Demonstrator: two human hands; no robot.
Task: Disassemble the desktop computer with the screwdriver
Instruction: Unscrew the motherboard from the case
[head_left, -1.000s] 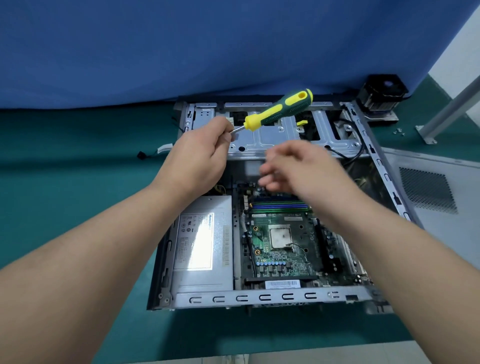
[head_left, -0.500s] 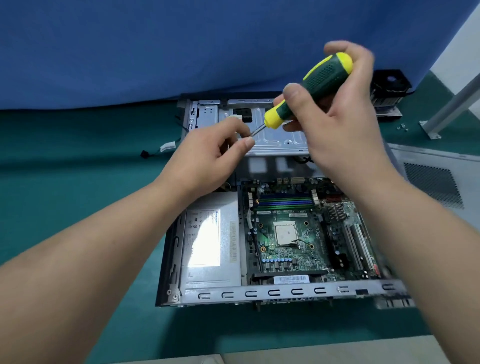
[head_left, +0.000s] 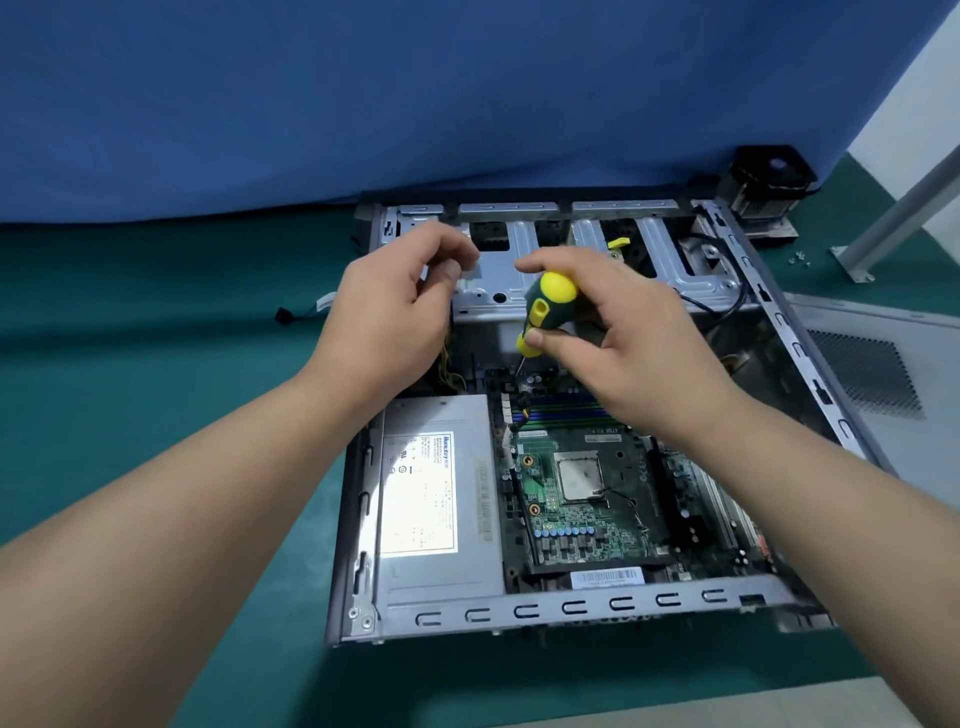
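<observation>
The desktop computer (head_left: 571, 415) is laid open on its side on the green mat (head_left: 156, 364), in front of the blue curtain (head_left: 363, 93). The screwdriver (head_left: 543, 312) is gripped by the right hand (head_left: 618, 332), fingers closed round the green and yellow handle, thumb pressed near the collar. The shaft is pointed down toward the far edge of the motherboard (head_left: 587, 499); its tip is lost among dark connectors there, so the exact spot touched cannot be made out. The left hand (head_left: 395, 312) is held above the left end of the drive cage (head_left: 571, 260), fingers curled loosely inward with thumb and forefinger close together; whether anything small is pinched there cannot be told. Part of the cage and the yellow wires behind it are covered by that hand. The power supply (head_left: 436, 504) is seen in the near-left compartment, its label washed out by glare. The memory slots are half hidden under the right wrist. A cooler with fan (head_left: 769, 182) is set by the far right corner, just beyond the case. The side panel (head_left: 872, 374) is cut off at the right edge. A few tiny screws (head_left: 799, 259) are spotted on the mat near a metal leg (head_left: 883, 228).
</observation>
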